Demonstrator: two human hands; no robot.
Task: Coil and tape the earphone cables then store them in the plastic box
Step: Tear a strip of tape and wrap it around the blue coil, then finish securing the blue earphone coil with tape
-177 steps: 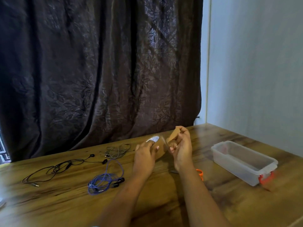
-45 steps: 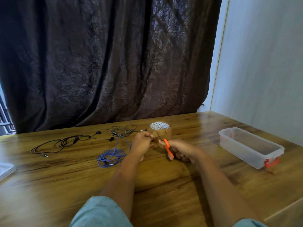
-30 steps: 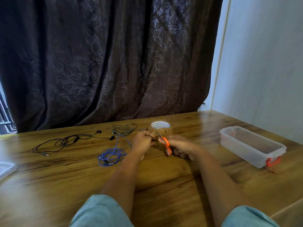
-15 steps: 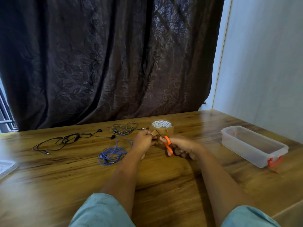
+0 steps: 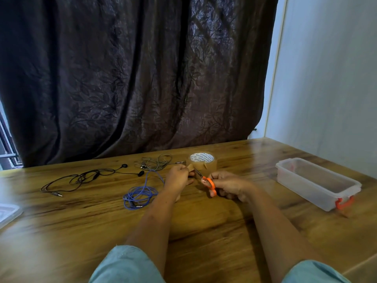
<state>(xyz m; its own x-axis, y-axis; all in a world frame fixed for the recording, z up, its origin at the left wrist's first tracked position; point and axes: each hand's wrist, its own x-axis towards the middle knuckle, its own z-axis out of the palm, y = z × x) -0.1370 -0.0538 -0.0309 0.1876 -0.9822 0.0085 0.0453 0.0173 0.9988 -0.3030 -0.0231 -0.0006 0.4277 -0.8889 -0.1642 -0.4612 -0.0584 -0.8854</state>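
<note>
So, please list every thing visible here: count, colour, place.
curtain: 1, dark brown, behind table
wall: 1, pale, right
table: 1, wooden, foreground
box: 1, clear, orange latch, right
clear piece: 1, maybe lid, left edge
tape: 1, brown, centre back
black earphones: 1, far left of tape
grey earphones: 1, beside tape, left
blue earphones: 1, looped, centre
scissors: 1, orange handles, blades at tape end
sleeves: 2, light teal, bottom
left hand: 1, grip on tape end
right hand: 1, grip on scissors

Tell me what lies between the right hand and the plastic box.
Only bare wooden table, seen in the head view, separates the right hand from the plastic box.
</note>
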